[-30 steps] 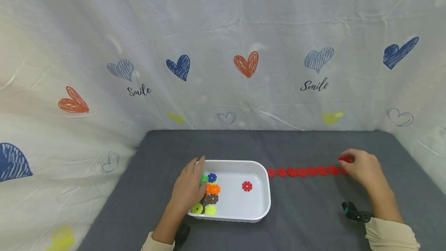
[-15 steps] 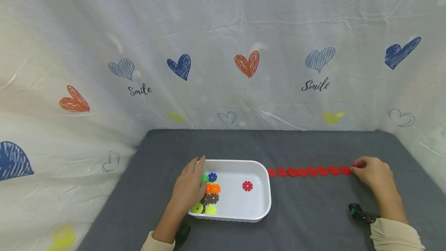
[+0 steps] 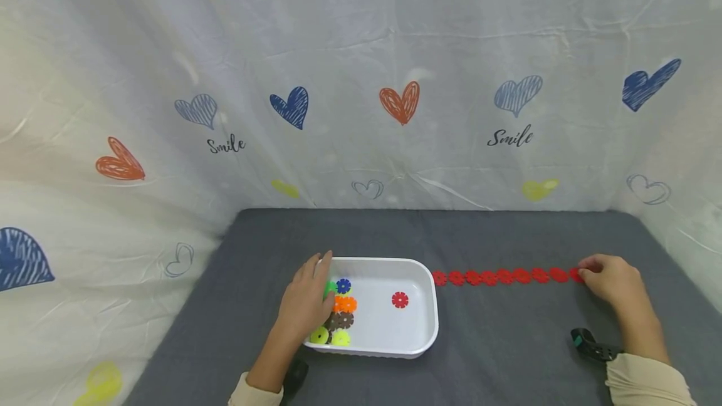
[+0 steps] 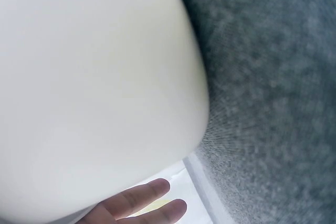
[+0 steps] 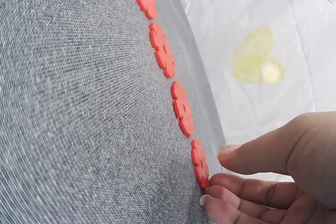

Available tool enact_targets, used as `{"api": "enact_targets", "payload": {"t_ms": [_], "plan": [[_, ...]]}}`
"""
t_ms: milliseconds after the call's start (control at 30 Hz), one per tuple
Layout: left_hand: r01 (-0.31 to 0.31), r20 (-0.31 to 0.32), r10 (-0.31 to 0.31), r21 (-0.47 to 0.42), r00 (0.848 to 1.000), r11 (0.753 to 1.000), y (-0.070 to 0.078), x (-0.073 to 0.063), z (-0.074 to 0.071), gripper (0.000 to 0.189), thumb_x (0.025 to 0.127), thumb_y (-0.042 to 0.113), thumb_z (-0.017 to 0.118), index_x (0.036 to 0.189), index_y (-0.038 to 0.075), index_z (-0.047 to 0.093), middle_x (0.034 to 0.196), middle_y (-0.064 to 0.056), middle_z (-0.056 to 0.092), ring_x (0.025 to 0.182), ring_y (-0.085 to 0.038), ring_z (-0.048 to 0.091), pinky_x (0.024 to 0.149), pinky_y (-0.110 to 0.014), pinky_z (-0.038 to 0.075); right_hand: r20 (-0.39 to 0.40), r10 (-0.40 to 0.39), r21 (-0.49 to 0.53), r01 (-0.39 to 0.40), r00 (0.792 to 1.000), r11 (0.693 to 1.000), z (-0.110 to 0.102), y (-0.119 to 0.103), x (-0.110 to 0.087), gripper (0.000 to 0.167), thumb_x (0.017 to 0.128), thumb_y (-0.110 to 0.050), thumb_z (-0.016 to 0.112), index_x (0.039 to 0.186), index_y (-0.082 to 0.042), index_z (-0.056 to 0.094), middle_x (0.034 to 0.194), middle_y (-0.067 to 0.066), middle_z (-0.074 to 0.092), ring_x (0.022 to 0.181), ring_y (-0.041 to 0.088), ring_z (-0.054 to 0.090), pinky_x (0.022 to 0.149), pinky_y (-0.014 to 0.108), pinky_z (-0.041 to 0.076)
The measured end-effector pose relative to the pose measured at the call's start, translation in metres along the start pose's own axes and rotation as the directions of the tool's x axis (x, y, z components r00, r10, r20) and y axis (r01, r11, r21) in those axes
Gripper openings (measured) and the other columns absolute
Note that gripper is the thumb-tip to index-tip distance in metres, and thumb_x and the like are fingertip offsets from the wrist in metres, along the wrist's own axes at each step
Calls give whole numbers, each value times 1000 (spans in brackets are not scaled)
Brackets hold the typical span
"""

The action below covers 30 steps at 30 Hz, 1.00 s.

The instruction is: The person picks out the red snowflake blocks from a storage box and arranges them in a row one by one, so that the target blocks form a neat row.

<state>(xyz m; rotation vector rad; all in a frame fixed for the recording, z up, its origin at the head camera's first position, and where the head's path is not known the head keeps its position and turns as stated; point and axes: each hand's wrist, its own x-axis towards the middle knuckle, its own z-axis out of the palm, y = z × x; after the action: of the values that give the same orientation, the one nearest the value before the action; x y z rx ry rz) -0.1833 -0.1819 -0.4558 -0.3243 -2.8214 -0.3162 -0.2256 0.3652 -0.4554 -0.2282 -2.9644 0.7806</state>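
Note:
On the left wall of a white plastic tray [image 3: 389, 354] rests my left hand [image 3: 303, 302], its fingers straight. In the left wrist view, two fingertips [image 4: 160, 186] stick out past the tray's outer wall. Several flower-shaped plastic discs, among them orange [image 3: 350, 304], brown [image 3: 345, 320], yellow [image 3: 341, 338] and blue [image 3: 343, 286] ones, lie partly behind this hand. A lone red disc [image 3: 400, 300] sits farther right in the tray. My right hand [image 3: 612, 277] touches the last disc [image 5: 199, 163] of a red row with its fingertips; the thumb stands apart from it.
The row of flat red discs [image 3: 504, 277] runs rightward from the tray across the grey cloth [image 3: 485, 343]. Behind the table hangs a white curtain [image 3: 451, 155] printed with hearts.
My right hand has moved right and lowered another red disc to the row's right end. The left hand and the tray have stayed in place.

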Motion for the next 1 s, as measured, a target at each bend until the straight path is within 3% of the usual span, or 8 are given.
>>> {"api": "enact_targets", "payload": {"t_ms": [500,600,733,800,867,933,1000], "plan": [[13,10,-13,-14,1000,1000,-1,1,0,76,85,15,77,152,6,42,146,-24,46,125,-44,52,93,-59,50,25,-16,-1,16,1000,1000,-3,-16,0,21,89,-8,61,99,11,66,90,28,64,84,45,57,68,56,46],[21,19,-21,-12,1000,1000,-1,1,1,77,86,16,77,153,7,41,147,-23,45,126,-43,52,94,-59,50,15,-51,-4,51,999,999,-5,-33,-4,22,90,-8,61,102,10,66,94,29,65,86,46,58,67,55,47],[24,26,-24,-15,999,1000,0,0,0,77,86,16,77,152,6,41,147,-23,45,127,-43,52,95,-59,50,26,-194,30,194,981,981,-5,-74,-17,22,94,-9,62,109,8,67,100,28,67,88,45,62,64,53,51],[25,23,-25,-14,999,1000,0,0,-1,76,85,15,77,152,6,41,147,-24,46,126,-43,52,94,-59,50,24,-306,65,304,952,950,-1,-103,-27,19,93,-7,65,108,5,69,96,22,68,84,39,64,63,49,53],[26,23,-25,-13,999,1000,0,0,-1,76,85,15,77,152,6,41,146,-24,46,126,-43,52,94,-59,50,13,-421,90,418,907,904,7,-134,-38,15,90,-5,70,105,1,72,93,13,69,80,28,65,63,44,54],[29,24,-29,-15,999,999,0,0,-2,76,85,15,77,152,6,41,146,-24,46,127,-43,52,95,-60,49,-18,-539,99,538,842,837,20,-165,-48,14,85,-1,74,98,-2,74,89,3,69,75,17,63,64,39,54],[36,33,-35,-18,999,999,1,0,-2,77,86,16,77,152,6,41,147,-23,45,128,-43,51,95,-60,49,-34,-647,85,647,762,758,36,-192,-60,15,81,2,76,94,-5,75,87,-1,68,74,12,61,65,35,55]]}}
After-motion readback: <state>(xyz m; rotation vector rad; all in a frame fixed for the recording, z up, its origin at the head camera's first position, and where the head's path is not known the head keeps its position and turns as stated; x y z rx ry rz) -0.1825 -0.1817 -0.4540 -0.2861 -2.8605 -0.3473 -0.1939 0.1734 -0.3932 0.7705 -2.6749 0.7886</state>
